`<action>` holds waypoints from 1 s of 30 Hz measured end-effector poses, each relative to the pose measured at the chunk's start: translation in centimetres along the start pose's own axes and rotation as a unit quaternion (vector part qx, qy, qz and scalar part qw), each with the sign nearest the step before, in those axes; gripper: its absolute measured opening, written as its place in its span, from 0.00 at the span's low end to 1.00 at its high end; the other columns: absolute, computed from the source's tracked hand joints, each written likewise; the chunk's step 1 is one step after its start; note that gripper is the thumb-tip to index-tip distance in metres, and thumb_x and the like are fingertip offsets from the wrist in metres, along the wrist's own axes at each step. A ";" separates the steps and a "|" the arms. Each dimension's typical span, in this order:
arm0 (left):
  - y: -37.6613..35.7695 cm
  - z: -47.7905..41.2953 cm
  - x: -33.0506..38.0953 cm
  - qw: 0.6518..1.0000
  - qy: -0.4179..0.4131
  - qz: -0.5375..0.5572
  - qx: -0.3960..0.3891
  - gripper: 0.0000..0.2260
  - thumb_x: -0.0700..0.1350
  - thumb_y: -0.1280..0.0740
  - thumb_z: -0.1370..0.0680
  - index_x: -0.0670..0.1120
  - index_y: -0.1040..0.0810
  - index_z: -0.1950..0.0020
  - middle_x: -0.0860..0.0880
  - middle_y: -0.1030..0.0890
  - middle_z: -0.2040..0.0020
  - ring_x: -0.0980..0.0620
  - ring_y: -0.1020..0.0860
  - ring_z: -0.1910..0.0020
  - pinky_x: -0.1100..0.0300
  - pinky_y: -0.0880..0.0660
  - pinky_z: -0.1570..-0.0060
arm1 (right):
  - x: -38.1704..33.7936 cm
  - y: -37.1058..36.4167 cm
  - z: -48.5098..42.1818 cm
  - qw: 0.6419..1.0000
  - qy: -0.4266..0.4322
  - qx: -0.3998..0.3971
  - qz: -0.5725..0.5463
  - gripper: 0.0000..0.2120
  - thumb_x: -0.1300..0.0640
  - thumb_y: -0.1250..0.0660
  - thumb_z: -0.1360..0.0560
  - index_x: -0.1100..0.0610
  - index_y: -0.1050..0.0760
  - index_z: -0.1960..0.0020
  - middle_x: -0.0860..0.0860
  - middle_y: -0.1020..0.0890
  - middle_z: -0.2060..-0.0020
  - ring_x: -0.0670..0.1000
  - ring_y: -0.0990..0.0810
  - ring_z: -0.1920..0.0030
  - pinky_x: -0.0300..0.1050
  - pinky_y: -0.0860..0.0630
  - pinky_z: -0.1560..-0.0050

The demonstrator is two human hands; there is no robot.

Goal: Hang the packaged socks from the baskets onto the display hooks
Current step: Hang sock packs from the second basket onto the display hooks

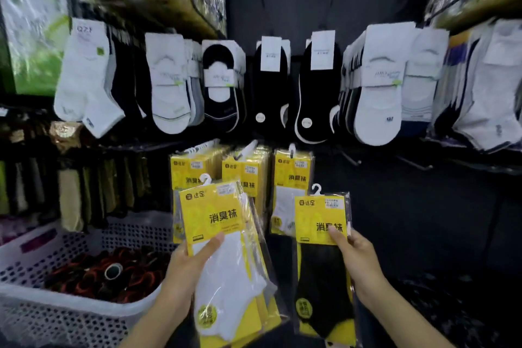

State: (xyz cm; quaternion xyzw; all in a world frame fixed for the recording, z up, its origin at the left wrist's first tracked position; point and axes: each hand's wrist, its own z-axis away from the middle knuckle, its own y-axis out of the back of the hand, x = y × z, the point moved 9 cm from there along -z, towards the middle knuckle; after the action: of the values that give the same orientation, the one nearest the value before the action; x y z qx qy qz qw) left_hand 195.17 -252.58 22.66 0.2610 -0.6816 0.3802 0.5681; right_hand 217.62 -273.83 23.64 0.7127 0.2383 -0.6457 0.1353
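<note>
Left hand (186,268) grips a fanned stack (226,251) of white-sock packs. Right hand (354,256) pinches one black-sock pack (323,257), hanger up. Hung yellow packs (292,178) sit just above and between the hands. Step: hanging. Next, likely lift the single pack's hanger onto a hook (351,160) up and ahead of the right hand.

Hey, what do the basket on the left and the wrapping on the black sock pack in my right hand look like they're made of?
Basket: looks like rigid moulded plastic, pale and matte, judging by its even perforated walls and thick smooth rim.

Black sock pack: seems to be a clear glossy plastic film sleeve, since its edges glint and the yellow printed card, probably paper, shows through. Its small white hanger hook looks like plastic.
</note>
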 end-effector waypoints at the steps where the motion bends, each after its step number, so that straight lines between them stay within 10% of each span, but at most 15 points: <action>1: 0.1 -0.6 0.9 1.000 -0.009 -0.001 0.000 0.15 0.46 0.27 0.29 0.45 0.20 0.43 0.46 0.15 0.51 0.45 0.16 0.53 0.51 0.21 0.52 | -0.8 -0.3 -1.0 1.000 0.011 0.002 -0.001 0.07 0.55 0.35 0.23 0.52 0.20 0.48 0.48 0.14 0.56 0.50 0.17 0.50 0.50 0.23 0.44; 6: 0.0 -3.2 4.9 0.998 -0.055 -0.006 -0.002 0.14 0.48 0.26 0.32 0.48 0.18 0.48 0.51 0.14 0.55 0.52 0.15 0.57 0.60 0.22 0.63 | -4.4 -3.0 -6.0 0.997 0.075 0.007 0.008 0.03 0.58 0.34 0.23 0.53 0.21 0.51 0.50 0.15 0.55 0.48 0.17 0.54 0.42 0.22 0.53; 12: 0.7 -6.0 5.6 0.998 -0.063 -0.007 0.011 0.25 0.53 0.24 0.37 0.44 0.20 0.44 0.52 0.14 0.56 0.51 0.16 0.54 0.53 0.22 0.51 | -3.8 -5.1 -10.8 0.995 0.076 0.044 0.044 0.03 0.60 0.33 0.23 0.58 0.21 0.53 0.52 0.17 0.57 0.51 0.20 0.54 0.35 0.27 0.61; 15: 0.5 -6.7 5.3 0.998 -0.064 -0.003 0.012 0.29 0.56 0.23 0.39 0.48 0.21 0.41 0.51 0.15 0.50 0.47 0.19 0.47 0.45 0.26 0.39 | -2.1 -4.6 -12.9 0.993 0.019 0.106 0.040 0.09 0.56 0.30 0.25 0.61 0.21 0.49 0.54 0.19 0.56 0.54 0.22 0.51 0.43 0.27 0.53; 22: -1.0 -6.6 3.4 0.999 -0.026 0.028 -0.014 0.20 0.52 0.22 0.41 0.53 0.18 0.51 0.49 0.14 0.53 0.46 0.16 0.52 0.45 0.22 0.46 | 0.7 -2.5 -11.9 0.974 -0.069 0.215 0.008 0.15 0.58 0.32 0.24 0.62 0.26 0.40 0.59 0.21 0.43 0.59 0.23 0.43 0.53 0.26 0.41; 30: -4.3 -4.4 0.9 0.999 0.002 0.017 -0.046 0.20 0.48 0.24 0.37 0.45 0.18 0.47 0.47 0.14 0.52 0.45 0.17 0.49 0.46 0.24 0.42 | -1.6 -11.7 -3.1 0.970 -0.040 -0.239 0.036 0.16 0.45 0.43 0.20 0.50 0.21 0.42 0.49 0.15 0.48 0.49 0.16 0.48 0.41 0.22 0.52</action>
State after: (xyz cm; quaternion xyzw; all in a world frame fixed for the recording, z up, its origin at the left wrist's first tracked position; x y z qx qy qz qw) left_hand 200.92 -251.37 24.81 0.2218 -0.7015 0.3585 0.5746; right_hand 214.15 -262.58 26.97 0.6412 0.3540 -0.5932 0.3343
